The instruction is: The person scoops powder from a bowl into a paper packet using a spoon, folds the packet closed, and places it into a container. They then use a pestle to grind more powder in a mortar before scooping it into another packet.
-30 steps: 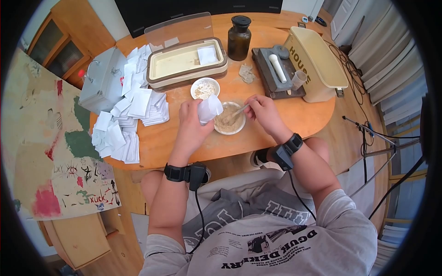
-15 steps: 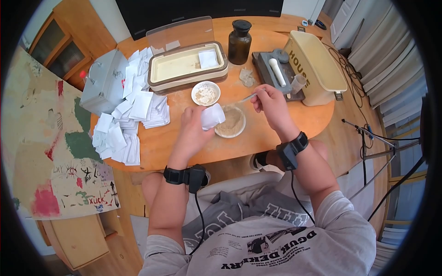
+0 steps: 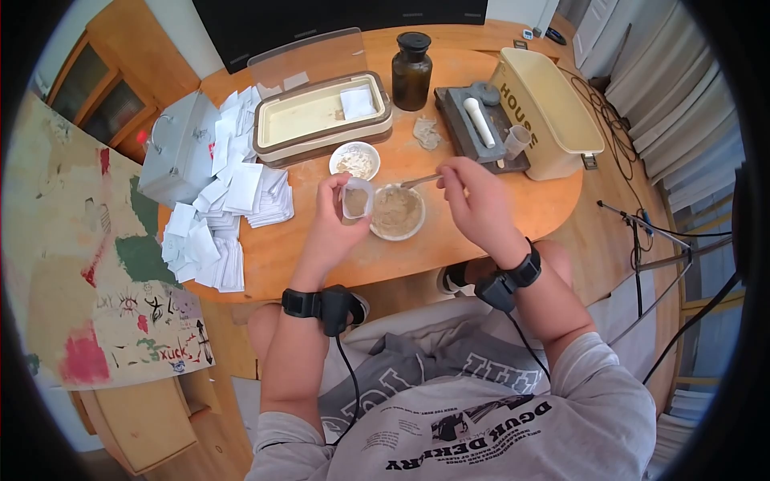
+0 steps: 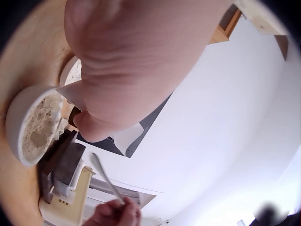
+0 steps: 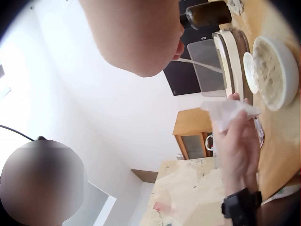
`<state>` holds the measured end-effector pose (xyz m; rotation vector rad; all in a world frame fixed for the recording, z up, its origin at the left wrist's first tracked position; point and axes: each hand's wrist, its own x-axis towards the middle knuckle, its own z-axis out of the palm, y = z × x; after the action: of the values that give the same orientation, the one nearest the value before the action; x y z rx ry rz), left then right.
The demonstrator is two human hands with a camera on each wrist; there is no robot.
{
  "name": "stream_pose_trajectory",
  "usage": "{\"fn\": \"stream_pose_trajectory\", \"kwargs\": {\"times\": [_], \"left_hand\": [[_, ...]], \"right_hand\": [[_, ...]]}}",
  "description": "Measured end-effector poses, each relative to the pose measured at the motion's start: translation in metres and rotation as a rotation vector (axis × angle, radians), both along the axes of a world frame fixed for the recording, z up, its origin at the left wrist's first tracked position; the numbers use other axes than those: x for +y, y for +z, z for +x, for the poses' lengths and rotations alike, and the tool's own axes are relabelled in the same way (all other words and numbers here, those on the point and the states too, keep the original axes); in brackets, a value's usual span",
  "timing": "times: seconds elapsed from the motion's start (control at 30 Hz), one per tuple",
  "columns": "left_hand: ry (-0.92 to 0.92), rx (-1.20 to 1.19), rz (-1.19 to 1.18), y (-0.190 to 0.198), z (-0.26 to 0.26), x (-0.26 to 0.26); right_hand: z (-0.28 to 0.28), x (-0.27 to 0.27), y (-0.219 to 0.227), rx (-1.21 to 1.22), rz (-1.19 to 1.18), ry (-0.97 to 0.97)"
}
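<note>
My left hand (image 3: pixel 330 228) holds an opened white paper packet (image 3: pixel 356 199) upright, its mouth spread and tan powder showing inside. Pinched in my right hand (image 3: pixel 481 207) is a slim metal spoon (image 3: pixel 422 181), its tip over the far rim of a white bowl (image 3: pixel 420 228). Tan powder (image 3: pixel 396 210) fills much of that bowl, which stands just right of the packet. Behind it sits a second white bowl (image 3: pixel 333 170) with whitish powder. The right wrist view shows the packet (image 5: pixel 228 112) between the left thumb and fingers.
White packets (image 3: pixel 243 188) lie piled at the left beside a silver case (image 3: pixel 178 148). A cream tray box (image 3: pixel 277 120) with its clear lid raised stands behind the bowls. Farther right are a dark jar (image 3: pixel 411 76), a grey stone slab with a white pestle (image 3: pixel 479 122) and a cream bin (image 3: pixel 553 120).
The packet has turned from tilted toward the bowl to upright, its mouth facing up. The spoon left the bowl's powder, rose to the right, then came back over the far rim.
</note>
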<state>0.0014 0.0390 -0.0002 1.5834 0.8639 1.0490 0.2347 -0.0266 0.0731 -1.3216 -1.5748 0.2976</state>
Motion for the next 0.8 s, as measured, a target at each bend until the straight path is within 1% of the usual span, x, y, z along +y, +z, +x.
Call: {"fn": "stream_pose_trajectory", "kwargs": {"times": [0.03, 0.07, 0.13, 0.27, 0.3, 0.37, 0.4, 0.43, 0.47, 0.5, 0.53, 0.57, 0.6, 0.63, 0.67, 0.73, 0.77, 0.8], "left_hand": [[-0.023, -0.099, -0.028, 0.004, 0.001, 0.000], [-0.026, -0.098, -0.027, 0.008, 0.001, -0.001], [-0.074, -0.176, -0.194, 0.015, 0.000, -0.002], [-0.094, -0.146, -0.237, 0.013, 0.004, -0.005], [-0.084, -0.184, -0.247, 0.007, 0.005, -0.003], [-0.074, -0.221, -0.257, 0.002, 0.005, 0.000], [-0.040, -0.194, -0.207, 0.002, 0.004, 0.001], [-0.005, -0.167, -0.157, 0.002, 0.003, 0.002], [-0.005, -0.167, -0.157, 0.003, 0.002, 0.003], [0.014, -0.057, -0.101, 0.006, 0.000, 0.002], [0.034, 0.054, -0.044, 0.007, -0.001, 0.002], [0.035, 0.054, -0.045, 0.008, -0.003, 0.002], [0.078, 0.185, 0.044, 0.008, -0.004, 0.002], [0.120, 0.315, 0.132, 0.008, -0.005, 0.002], [0.122, 0.314, 0.132, 0.008, -0.005, 0.001], [0.160, 0.432, 0.255, 0.010, -0.004, 0.000], [0.162, 0.432, 0.255, 0.007, -0.004, 0.000], [0.167, 0.470, 0.303, 0.003, -0.003, 0.001]], "right_hand": [[0.004, 0.006, -0.009, -0.069, -0.036, 0.032], [0.006, 0.010, -0.016, -0.137, -0.072, 0.064], [0.007, 0.013, -0.024, -0.131, -0.082, 0.076], [0.006, 0.021, -0.041, -0.135, -0.103, 0.088], [0.005, 0.021, -0.046, -0.135, -0.108, 0.085], [0.001, 0.025, -0.055, 0.046, -0.327, 0.096], [-0.001, 0.026, -0.059, 0.046, -0.327, 0.095], [-0.002, 0.027, -0.062, 0.152, -0.403, 0.108], [-0.003, 0.028, -0.065, 0.259, -0.478, 0.121], [-0.002, 0.030, -0.070, 0.259, -0.479, 0.121], [0.000, 0.032, -0.073, 0.327, -0.535, 0.120], [0.002, 0.033, -0.075, 0.396, -0.592, 0.118], [0.004, 0.033, -0.075, 0.395, -0.592, 0.119], [0.007, 0.033, -0.074, 0.469, -0.588, 0.111], [0.009, 0.033, -0.074, 0.542, -0.584, 0.103], [0.013, 0.032, -0.068, 0.579, -0.585, 0.096], [0.016, 0.031, -0.064, 0.617, -0.584, 0.087], [0.018, 0.032, -0.061, 0.616, -0.584, 0.089]]}}
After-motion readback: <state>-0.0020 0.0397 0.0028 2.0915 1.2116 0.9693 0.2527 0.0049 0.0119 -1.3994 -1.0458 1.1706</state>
